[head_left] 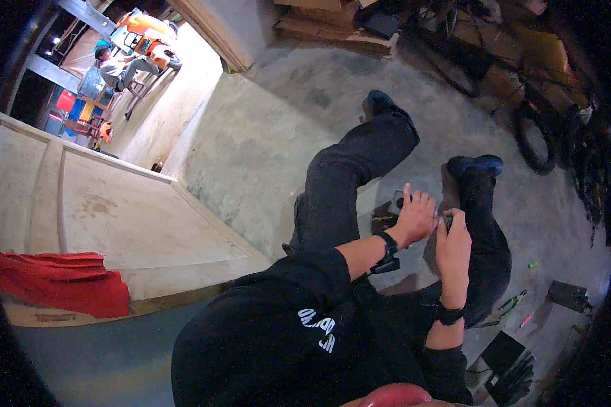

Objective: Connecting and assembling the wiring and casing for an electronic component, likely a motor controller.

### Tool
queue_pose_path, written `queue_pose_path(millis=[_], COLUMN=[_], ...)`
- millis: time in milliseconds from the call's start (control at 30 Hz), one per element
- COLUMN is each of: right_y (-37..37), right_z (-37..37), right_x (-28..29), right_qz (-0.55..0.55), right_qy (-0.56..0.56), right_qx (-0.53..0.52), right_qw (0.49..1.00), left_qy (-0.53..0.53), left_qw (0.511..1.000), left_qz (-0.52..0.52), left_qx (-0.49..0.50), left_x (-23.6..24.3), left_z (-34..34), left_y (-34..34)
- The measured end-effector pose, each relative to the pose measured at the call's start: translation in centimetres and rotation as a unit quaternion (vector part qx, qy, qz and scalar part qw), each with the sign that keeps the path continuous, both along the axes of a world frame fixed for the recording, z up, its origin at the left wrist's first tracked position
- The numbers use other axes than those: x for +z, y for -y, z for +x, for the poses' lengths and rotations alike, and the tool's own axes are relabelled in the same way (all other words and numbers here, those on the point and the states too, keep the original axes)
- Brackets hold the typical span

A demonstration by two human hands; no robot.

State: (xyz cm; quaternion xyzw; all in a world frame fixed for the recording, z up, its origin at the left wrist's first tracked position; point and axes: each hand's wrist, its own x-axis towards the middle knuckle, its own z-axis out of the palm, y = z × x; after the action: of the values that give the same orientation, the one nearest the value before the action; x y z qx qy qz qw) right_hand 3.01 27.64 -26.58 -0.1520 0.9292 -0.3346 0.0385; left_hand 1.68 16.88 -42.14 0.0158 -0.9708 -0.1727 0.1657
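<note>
My left hand (417,218) and my right hand (454,241) meet above the floor between my spread legs. In my right hand is a small dark object (448,222), pinched between thumb and fingers; its kind cannot be made out. The left thumb and forefinger close toward it, while the outer fingers stand apart. Whatever lies between the left fingertips is too small to name. A small greyish piece (396,201) shows beside my left hand, partly covered. Small brownish bits (384,218) lie on the floor near that wrist.
Pliers with green-yellow handles (512,304), a pink stick-like item (525,321) and a black box (569,296) lie at right. Tyres (535,139) and cardboard (336,30) line the back. A red cloth (61,283) hangs at left. Beyond the doorway, a person (119,68) sits by an orange motorbike (149,41).
</note>
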Motion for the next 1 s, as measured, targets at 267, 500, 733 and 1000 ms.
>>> queue_pose_path(millis=[267,500,733,1000], right_y=[0.0,-0.7,-1.6,-1.2], right_z=[-1.0,-1.4,-1.4,-0.8], right_x=[-0.2,-1.7,-2.8,-1.9], right_qz=[0.033,0.037,-0.108,-0.026], right_qy=[0.001,-0.022,-0.058,-0.137], right_qx=[-0.066,-0.104,-0.092,0.014], right_qw=[0.997,0.994,0.988,0.99], left_qy=[0.048,0.014,0.024,0.066], left_qw=[0.998,1.0,0.999,0.998], left_qz=[0.021,0.013,0.048,0.019], left_qx=[-0.019,0.002,0.009,0.015], left_x=[0.2,-0.2,0.9,0.8], left_z=[0.2,-0.1,-0.3,-0.4], left_y=[-0.4,-0.5,1.1,0.7])
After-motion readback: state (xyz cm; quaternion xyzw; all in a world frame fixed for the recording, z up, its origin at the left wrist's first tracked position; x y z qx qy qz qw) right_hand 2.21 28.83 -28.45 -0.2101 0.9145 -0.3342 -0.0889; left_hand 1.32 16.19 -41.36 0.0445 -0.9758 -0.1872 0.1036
